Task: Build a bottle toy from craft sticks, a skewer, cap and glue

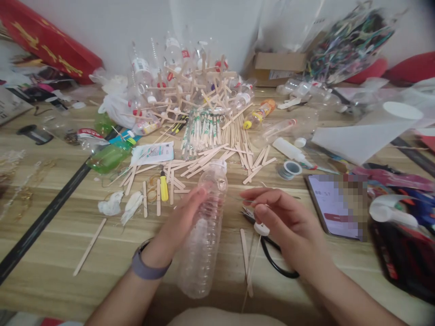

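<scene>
My left hand [185,217], with a grey band at its wrist, is closed around the side of a clear ribbed plastic bottle [204,244]. The bottle stands tilted, its white cap [219,166] pointing away from me. To its right, my right hand [282,217] has curled fingers, thumb and forefinger close together; whatever they pinch is too fine to make out. Just under the thumb is a loose white bottle cap [261,229] at the end of a thin stick [253,262]. Whether that cap is gripped I cannot tell. Black-handled scissors [272,258] lie partly hidden beneath the right hand.
Wooden craft sticks [207,158] and skewers [236,133] spread beyond the bottle, before a heap of plastic bottles [170,81]. A yellow-handled screwdriver [164,186] lies left. To the right are a phone [335,208], a wire spool [290,170] and a glue tube [288,149].
</scene>
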Demonstrator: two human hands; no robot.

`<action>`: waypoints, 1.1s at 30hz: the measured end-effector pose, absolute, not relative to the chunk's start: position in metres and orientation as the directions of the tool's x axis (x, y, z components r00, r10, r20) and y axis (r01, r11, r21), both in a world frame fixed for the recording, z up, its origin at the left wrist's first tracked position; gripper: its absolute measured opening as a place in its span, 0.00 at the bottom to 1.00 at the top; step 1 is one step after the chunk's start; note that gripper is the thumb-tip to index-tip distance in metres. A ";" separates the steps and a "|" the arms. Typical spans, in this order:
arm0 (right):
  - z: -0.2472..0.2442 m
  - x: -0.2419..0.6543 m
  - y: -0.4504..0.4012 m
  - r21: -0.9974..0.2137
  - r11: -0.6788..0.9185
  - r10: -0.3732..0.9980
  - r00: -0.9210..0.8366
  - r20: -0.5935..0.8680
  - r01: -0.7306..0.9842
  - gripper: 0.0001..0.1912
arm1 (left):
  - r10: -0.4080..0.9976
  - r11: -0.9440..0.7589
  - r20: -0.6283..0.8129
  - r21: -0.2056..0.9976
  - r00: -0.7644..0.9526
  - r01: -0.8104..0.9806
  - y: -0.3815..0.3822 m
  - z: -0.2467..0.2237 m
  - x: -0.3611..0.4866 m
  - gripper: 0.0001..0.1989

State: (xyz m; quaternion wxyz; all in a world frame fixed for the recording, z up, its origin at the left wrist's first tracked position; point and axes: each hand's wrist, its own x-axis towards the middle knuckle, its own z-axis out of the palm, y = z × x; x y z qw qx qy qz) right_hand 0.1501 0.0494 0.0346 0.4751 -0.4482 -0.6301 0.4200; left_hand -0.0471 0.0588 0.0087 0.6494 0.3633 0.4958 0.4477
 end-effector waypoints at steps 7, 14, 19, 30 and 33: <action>0.033 0.138 0.037 -0.789 0.521 0.836 -0.383 0.394 0.325 0.05 | 0.906 0.416 -0.320 0.792 0.275 -0.447 0.056 0.011 -0.047 0.19; 0.031 0.134 0.037 -0.773 0.516 0.841 -0.388 0.376 0.369 0.05 | 0.939 0.343 -0.318 0.857 0.129 -0.385 0.054 0.003 -0.049 0.18; 0.029 0.132 0.037 -0.775 0.487 0.861 -0.371 0.348 0.404 0.05 | 0.918 0.391 -0.359 0.754 0.168 -0.527 0.058 0.004 -0.047 0.16; 0.021 0.137 0.041 -0.771 0.441 0.892 -0.319 0.320 0.460 0.05 | 0.977 0.190 -0.211 0.933 -0.036 -0.305 0.055 0.005 -0.050 0.15; 0.020 0.138 0.040 -0.778 0.442 0.892 -0.313 0.327 0.447 0.04 | 0.979 0.149 -0.168 0.976 -0.115 -0.156 0.052 0.008 -0.049 0.17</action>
